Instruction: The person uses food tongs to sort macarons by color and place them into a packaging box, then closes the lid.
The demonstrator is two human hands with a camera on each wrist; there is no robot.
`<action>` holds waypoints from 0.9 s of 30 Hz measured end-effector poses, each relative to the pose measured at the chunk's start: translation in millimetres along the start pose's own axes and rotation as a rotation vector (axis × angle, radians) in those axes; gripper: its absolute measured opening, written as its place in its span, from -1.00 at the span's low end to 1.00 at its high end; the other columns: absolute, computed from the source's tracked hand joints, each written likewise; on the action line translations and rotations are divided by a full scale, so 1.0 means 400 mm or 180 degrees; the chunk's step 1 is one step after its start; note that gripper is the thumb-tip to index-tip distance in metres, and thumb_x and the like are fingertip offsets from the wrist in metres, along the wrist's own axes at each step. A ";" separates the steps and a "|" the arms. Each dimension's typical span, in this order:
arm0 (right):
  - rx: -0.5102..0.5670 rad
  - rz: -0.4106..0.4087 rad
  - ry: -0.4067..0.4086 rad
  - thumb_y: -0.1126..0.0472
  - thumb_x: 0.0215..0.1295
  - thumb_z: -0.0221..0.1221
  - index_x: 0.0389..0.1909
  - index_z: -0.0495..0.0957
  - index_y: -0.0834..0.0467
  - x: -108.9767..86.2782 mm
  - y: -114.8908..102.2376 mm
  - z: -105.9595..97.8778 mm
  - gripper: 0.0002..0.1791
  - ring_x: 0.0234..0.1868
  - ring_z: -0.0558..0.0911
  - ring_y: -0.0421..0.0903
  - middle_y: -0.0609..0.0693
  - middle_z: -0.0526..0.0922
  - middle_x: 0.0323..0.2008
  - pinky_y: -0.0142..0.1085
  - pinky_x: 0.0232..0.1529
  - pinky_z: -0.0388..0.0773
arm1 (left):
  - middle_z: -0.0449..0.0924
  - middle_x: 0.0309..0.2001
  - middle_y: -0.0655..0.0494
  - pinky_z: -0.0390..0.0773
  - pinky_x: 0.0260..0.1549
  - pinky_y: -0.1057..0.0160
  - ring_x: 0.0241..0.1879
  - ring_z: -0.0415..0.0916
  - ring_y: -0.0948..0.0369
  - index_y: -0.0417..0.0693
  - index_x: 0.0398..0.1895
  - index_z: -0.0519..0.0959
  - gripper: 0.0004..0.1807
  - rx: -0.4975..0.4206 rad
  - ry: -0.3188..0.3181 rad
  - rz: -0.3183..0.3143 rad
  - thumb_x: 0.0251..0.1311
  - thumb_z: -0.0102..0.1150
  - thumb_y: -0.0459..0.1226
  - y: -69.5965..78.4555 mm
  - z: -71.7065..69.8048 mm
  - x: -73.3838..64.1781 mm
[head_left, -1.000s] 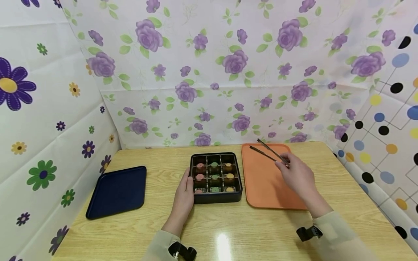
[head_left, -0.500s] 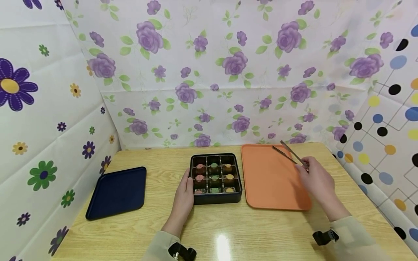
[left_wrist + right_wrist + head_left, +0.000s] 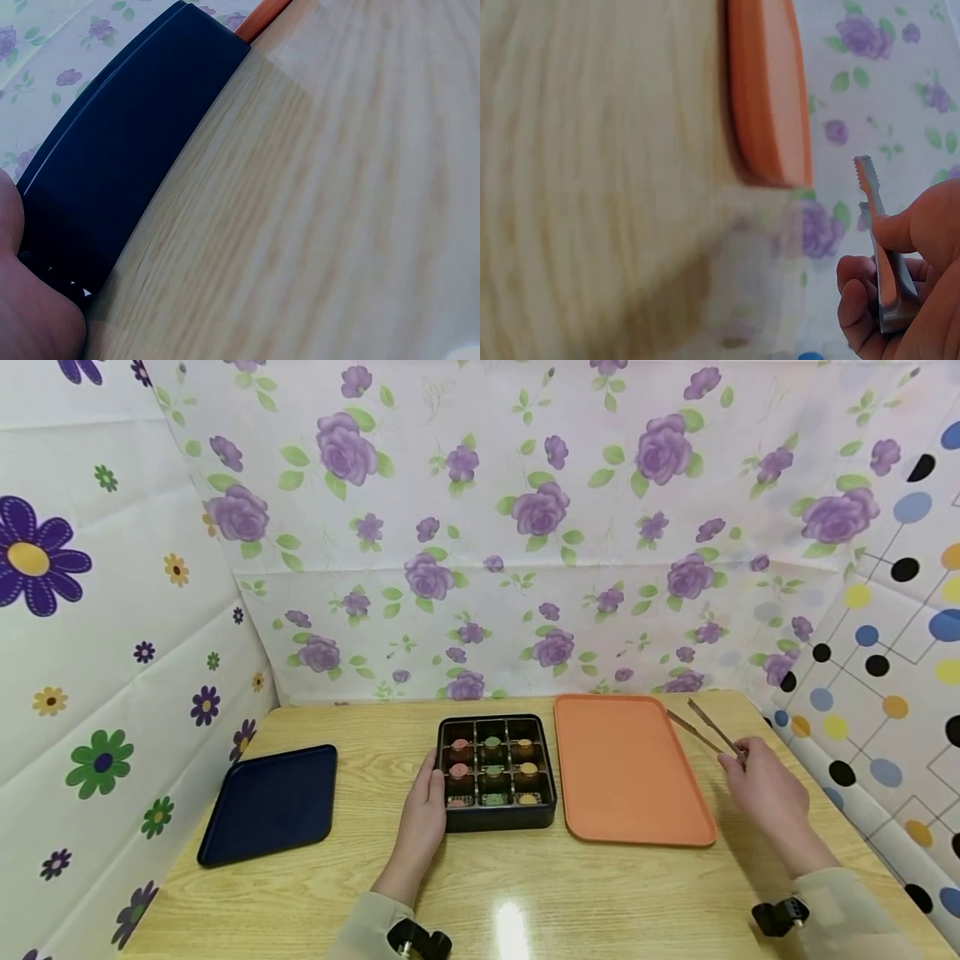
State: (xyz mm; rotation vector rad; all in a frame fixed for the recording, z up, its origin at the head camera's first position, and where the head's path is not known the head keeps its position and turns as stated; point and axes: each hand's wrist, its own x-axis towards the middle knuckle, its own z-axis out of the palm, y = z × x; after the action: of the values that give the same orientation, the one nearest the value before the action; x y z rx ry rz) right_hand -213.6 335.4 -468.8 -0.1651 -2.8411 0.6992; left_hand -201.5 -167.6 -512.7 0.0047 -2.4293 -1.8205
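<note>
A black box (image 3: 499, 819) with a divided insert stands mid-table in the head view. Its compartments hold small round pieces: pink ones (image 3: 458, 771) at left, green ones (image 3: 492, 771) in the middle and orange ones (image 3: 528, 768) at right. My left hand (image 3: 422, 814) rests its extended fingers against the box's left side; in the left wrist view it touches the dark box wall (image 3: 127, 157). My right hand (image 3: 768, 789) grips metal tongs (image 3: 705, 725), their arms spread with nothing between the tips. In the right wrist view, thumb and curled fingers hold the tongs (image 3: 889, 281).
An orange tray (image 3: 633, 777) lies just right of the box, its right edge near the tongs. Toward the left end of the wooden table (image 3: 450, 910) is a dark blue tray (image 3: 272, 806). Patterned cloth walls (image 3: 495, 610) enclose the back and sides.
My right hand has moved right with the tongs, from over the orange tray to beyond its right edge. The left hand and the box stay in place.
</note>
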 end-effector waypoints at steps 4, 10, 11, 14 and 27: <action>-0.0061 0.0126 -0.0068 -0.07 0.80 -0.01 0.38 0.37 0.51 0.004 0.033 -0.004 -0.34 -0.11 0.71 0.33 0.49 0.62 0.16 0.12 -0.36 0.59 | 0.02 0.77 -0.17 0.40 0.47 -0.36 0.49 0.43 -0.25 0.02 0.85 0.03 -0.38 0.0030 0.0009 -0.0005 0.87 -0.29 -0.14 0.001 0.001 0.000; -0.0141 0.0176 -0.0080 -0.08 0.79 -0.01 0.36 0.39 0.53 0.017 0.073 -0.007 -0.33 -0.03 0.70 0.39 0.52 0.60 0.21 0.15 -0.34 0.60 | 0.03 0.77 -0.15 0.29 0.52 -0.39 0.58 0.30 -0.27 0.05 0.85 0.03 -0.38 0.0089 0.0034 -0.0025 0.87 -0.28 -0.13 0.000 0.001 0.001; -0.0154 0.0190 -0.0082 -0.09 0.78 -0.02 0.36 0.39 0.53 0.019 0.079 -0.007 -0.32 -0.02 0.70 0.40 0.53 0.60 0.22 0.16 -0.33 0.60 | 0.03 0.77 -0.15 0.29 0.53 -0.39 0.58 0.29 -0.27 0.06 0.85 0.03 -0.38 0.0097 0.0034 -0.0030 0.87 -0.28 -0.12 0.000 0.001 0.001; -0.0171 0.0266 -0.0119 -0.09 0.78 -0.02 0.36 0.38 0.53 0.022 0.101 -0.007 -0.31 0.04 0.67 0.44 0.54 0.58 0.25 0.21 -0.28 0.60 | 0.02 0.77 -0.15 0.30 0.53 -0.39 0.58 0.29 -0.26 0.05 0.85 0.03 -0.38 0.0105 0.0033 -0.0022 0.87 -0.28 -0.12 0.000 0.001 0.001; -0.0100 0.0443 -0.0184 -0.04 0.74 0.04 0.30 0.38 0.55 0.022 0.141 -0.007 -0.36 -0.04 0.67 0.40 0.56 0.57 0.15 0.18 -0.31 0.57 | 0.02 0.77 -0.15 0.29 0.53 -0.39 0.57 0.31 -0.27 0.05 0.85 0.02 -0.38 0.0086 0.0025 -0.0040 0.87 -0.29 -0.10 0.001 0.000 0.001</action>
State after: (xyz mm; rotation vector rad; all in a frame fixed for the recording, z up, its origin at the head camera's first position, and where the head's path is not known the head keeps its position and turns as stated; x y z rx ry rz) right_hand -218.4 387.6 -491.3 -0.3564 -2.9187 0.6973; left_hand -201.8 -167.3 -512.3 0.0294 -2.4540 -1.7892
